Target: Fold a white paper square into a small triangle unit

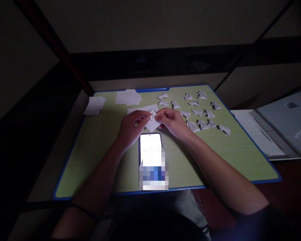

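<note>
Both of my hands pinch one small white folded paper (153,123) over the middle of a green board with a blue rim (95,144). My left hand (131,129) grips the paper's left side, and my right hand (172,122) grips its right side. The paper is creased into a diamond-like shape with its point toward me. A lit phone (150,150) lies flat on the board just below my hands.
Several finished folded paper pieces (199,112) lie scattered on the board's right half. Flat white paper squares sit in a stack at the back (128,97) and another at the far-left corner (95,105). A grey tray-like object (278,127) lies to the right. The room is dark.
</note>
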The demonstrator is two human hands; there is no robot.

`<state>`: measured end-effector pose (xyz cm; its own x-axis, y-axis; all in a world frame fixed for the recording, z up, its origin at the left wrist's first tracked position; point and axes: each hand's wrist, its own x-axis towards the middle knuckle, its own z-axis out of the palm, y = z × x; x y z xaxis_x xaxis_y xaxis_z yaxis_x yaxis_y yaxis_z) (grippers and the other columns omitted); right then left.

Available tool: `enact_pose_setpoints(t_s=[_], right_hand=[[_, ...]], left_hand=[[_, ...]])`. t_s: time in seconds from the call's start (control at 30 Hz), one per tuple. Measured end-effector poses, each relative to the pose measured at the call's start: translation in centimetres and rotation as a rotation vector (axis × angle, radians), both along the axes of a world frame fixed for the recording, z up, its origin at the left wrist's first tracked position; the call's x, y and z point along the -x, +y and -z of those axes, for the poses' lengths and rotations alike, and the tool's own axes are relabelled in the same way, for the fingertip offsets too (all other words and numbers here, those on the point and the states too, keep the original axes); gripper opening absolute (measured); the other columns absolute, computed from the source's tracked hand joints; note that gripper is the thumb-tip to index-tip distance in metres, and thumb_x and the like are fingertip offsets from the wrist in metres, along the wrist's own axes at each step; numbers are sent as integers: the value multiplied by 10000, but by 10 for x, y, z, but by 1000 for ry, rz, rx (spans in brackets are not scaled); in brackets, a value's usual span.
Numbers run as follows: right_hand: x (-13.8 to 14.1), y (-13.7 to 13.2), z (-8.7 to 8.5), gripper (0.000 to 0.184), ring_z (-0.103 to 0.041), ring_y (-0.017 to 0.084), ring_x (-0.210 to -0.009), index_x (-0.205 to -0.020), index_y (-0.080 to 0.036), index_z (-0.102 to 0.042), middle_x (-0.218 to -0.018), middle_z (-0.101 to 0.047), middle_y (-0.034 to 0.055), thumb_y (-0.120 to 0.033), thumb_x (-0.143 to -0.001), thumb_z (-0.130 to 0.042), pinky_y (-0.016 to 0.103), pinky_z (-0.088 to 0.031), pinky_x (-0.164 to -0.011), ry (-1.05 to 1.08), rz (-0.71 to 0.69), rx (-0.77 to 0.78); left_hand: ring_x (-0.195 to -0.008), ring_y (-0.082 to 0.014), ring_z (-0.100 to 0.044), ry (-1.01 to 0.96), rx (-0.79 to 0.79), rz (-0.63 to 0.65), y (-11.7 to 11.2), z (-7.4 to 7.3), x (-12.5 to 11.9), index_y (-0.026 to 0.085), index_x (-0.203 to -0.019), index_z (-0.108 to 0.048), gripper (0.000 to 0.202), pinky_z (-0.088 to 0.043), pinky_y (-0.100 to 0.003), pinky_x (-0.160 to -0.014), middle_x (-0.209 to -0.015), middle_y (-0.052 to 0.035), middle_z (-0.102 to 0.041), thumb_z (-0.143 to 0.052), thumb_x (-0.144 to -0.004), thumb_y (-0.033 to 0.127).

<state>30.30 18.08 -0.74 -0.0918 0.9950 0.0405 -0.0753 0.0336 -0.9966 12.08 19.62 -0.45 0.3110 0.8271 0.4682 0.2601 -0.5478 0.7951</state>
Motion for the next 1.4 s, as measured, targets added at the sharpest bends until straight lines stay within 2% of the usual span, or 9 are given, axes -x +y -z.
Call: enact_pose_setpoints(t_s=[0.23, 0.4, 0.57, 0.77, 1.03, 1.27, 1.4], right_hand=[[2, -1, 2, 200, -486, 78, -500, -745, -168, -614, -570, -560, -46, -320, -764, -744, 245, -353, -478, 10, -36, -31], [2, -3, -1, 222, -497, 83, -504, -749, -169, -616, -586, -568, -43, -338, -753, -759, 247, -368, -479, 12, -41, -30], [3, -4, -3, 290, -491, 85, -504, -752, -156, -625, -588, -565, -36, -389, -726, -796, 249, -361, -484, 12, -42, -14], [3, -2, -1, 310, -495, 88, -506, -759, -157, -639, -591, -579, -32, -418, -718, -800, 247, -365, -482, 3, -49, -6], [2, -3, 0, 194, -494, 88, -506, -763, -162, -633, -581, -568, -39, -328, -770, -733, 246, -370, -480, 4, -51, -46], [3, -3, -3, 196, -477, 94, -508, -751, -170, -628, -566, -552, -39, -343, -769, -717, 257, -356, -485, -22, -29, -51], [3, -5, -5, 223, -490, 97, -550, -784, -173, -664, -627, -596, -23, -381, -767, -741, 261, -369, -516, -43, -3, -95]], left_hand=[[-741, -126, -677, -176, 170, -12, 1, 3, -7, 161, -914, -697, 154, -543, -231, -644, -823, -28, -735, -681, -787, 249], [-672, -117, -649, -213, 289, 4, 3, 5, -8, 159, -928, -675, 205, -502, -207, -535, -778, -24, -722, -664, -769, 288], [-569, -105, -609, -207, 386, -11, 2, 2, -9, 159, -831, -671, 207, -455, -185, -440, -722, -24, -715, -666, -738, 343], [-512, -90, -560, -213, 396, -9, 1, -2, -10, 164, -730, -632, 179, -439, -175, -418, -599, 20, -625, -680, -700, 334], [-490, -86, -584, -132, 458, 34, 1, -1, -9, 157, -703, -619, 224, -476, -178, -434, -622, -18, -655, -650, -772, 369], [-514, -92, -609, -102, 446, 47, 1, 2, -7, 151, -744, -638, 233, -508, -174, -447, -663, -35, -672, -641, -796, 378], [-553, -109, -630, -99, 436, 52, 0, 4, -9, 155, -754, -637, 216, -560, -196, -475, -671, -26, -651, -662, -787, 367]])
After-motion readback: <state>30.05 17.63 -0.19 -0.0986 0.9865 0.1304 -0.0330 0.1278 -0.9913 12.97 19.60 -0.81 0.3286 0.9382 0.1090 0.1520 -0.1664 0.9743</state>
